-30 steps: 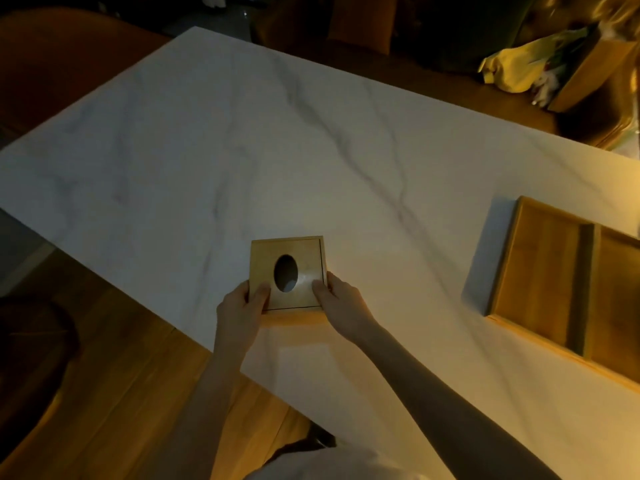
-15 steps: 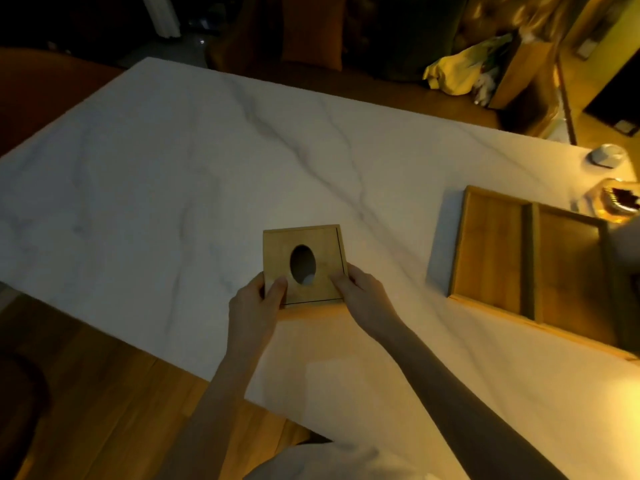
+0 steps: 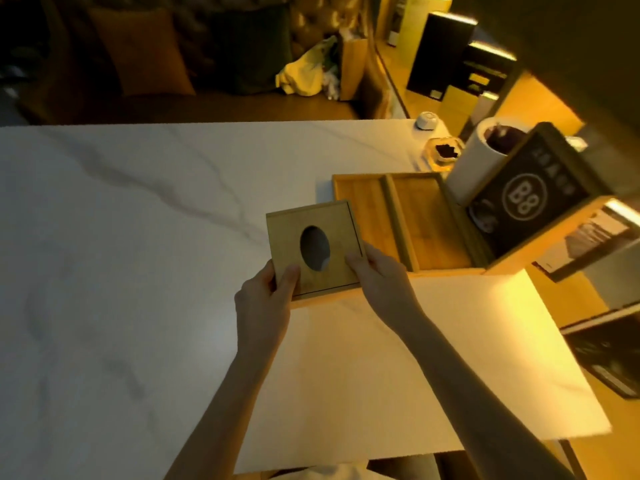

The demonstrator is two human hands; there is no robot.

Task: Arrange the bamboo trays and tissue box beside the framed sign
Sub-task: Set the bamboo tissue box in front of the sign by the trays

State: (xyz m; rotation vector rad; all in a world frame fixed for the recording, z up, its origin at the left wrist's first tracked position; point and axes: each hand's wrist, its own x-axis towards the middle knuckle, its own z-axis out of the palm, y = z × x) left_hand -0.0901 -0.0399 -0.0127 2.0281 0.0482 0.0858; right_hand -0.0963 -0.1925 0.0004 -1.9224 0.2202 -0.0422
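Observation:
A square bamboo tissue box (image 3: pixel 287 233) with an oval opening in its lid is held between both hands on the white marble table (image 3: pixel 145 237). My left hand (image 3: pixel 265 299) grips its near left corner and my right hand (image 3: pixel 379 277) grips its near right corner. The box's right edge overlaps the left side of a two-compartment bamboo tray (image 3: pixel 408 216). Just right of the tray stands the dark framed sign (image 3: pixel 530 195) marked B8, leaning on a wooden base.
A white cylindrical cup (image 3: pixel 474 164), a small glass dish (image 3: pixel 444 152) and a small white round object (image 3: pixel 426 121) stand behind the tray near the table's far right corner. A bench with cushions and a yellow cloth (image 3: pixel 304 76) lies beyond the table.
Both hands have carried the tissue box to the right, from the table's near edge up against the bamboo tray. The view has swung right, bringing the sign and cup into sight.

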